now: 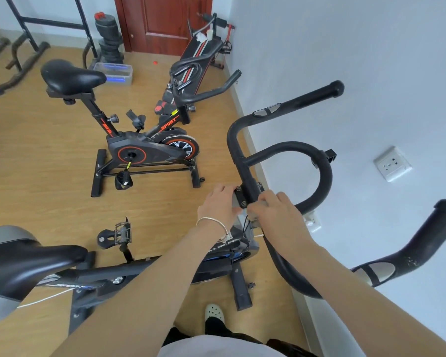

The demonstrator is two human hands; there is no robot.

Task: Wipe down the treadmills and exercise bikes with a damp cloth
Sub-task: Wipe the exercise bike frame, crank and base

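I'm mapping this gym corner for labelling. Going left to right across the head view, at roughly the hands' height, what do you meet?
In order: near bike's saddle → near bike's pedal → left hand → right hand → lower wall socket → upper wall socket.

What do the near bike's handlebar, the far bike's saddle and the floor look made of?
Handlebar: matte black foam or rubber sleeve, probably over metal tube; unreflective. Saddle: smooth black vinyl or leather-like cover, slight sheen. Floor: wood-look planks, visible grain; real wood or laminate unclear.
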